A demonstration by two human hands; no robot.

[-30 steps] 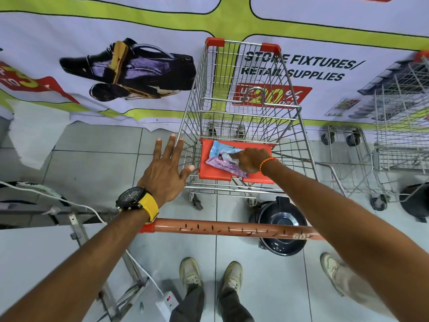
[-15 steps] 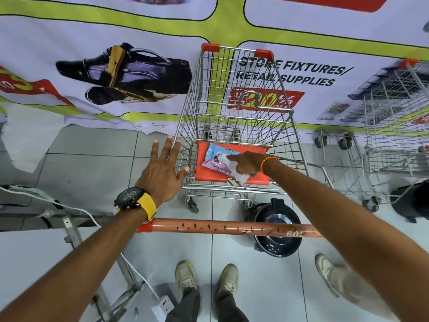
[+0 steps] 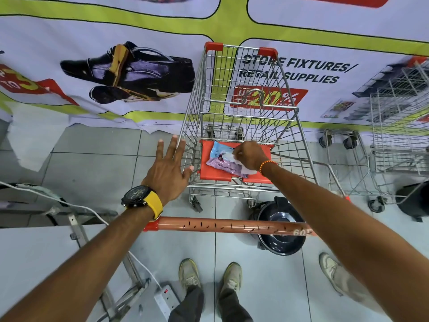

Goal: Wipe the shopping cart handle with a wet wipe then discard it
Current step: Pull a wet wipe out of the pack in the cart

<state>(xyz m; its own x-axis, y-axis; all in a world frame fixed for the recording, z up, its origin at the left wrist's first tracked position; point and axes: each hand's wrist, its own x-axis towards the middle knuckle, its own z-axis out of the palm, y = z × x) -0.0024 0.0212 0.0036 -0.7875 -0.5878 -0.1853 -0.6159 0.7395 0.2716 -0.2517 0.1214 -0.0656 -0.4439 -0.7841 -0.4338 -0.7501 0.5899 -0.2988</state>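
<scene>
Tiled shop floor (image 3: 97, 163), banner behind; right hand (image 3: 249, 155) pinches a white wipe (image 3: 232, 159) half-drawn from the pack (image 3: 222, 162) on the cart's red seat flap (image 3: 216, 173); left hand (image 3: 170, 169) open, splayed, empty, probably for balance; handle (image 3: 229, 226) unwiped.

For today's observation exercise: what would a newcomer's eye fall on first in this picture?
The shopping cart at centre, its orange handle crossing the near foreground. On its red seat flap lies a wipes pack, where the right hand pinches a white wet wipe. The left hand is spread open beside the basket.
</scene>
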